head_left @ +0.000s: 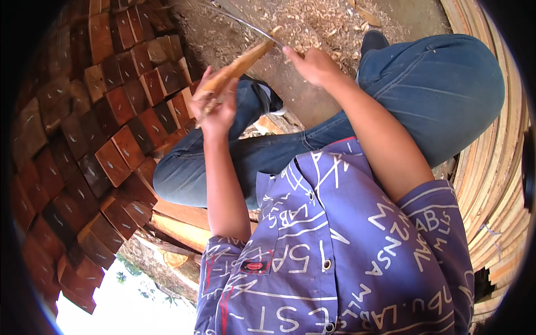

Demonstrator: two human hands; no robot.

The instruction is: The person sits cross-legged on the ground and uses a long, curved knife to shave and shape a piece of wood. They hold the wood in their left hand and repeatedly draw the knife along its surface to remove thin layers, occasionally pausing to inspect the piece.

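Tapered yellow-brown wood piece and thin metal blade, near 12 o'clock.
Wood slants toward 1 o'clock; blade, crossing near its tip, points toward 10 o'clock.

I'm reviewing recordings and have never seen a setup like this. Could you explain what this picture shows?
There is no machine here: the hands are a person's own, bare. The single picture comes from a wide camera on that person's head, looking down, so straight edges bend near the rim.

The person sits with bent legs in jeans. The left hand, somewhat blurred, holds a long piece of wood. The right hand holds a thin blade, which crosses the wood near its far end; its handle is mostly hidden by the grip.

Wood shavings lie on the ground. Stacked wood blocks stand at left, long planks at right.
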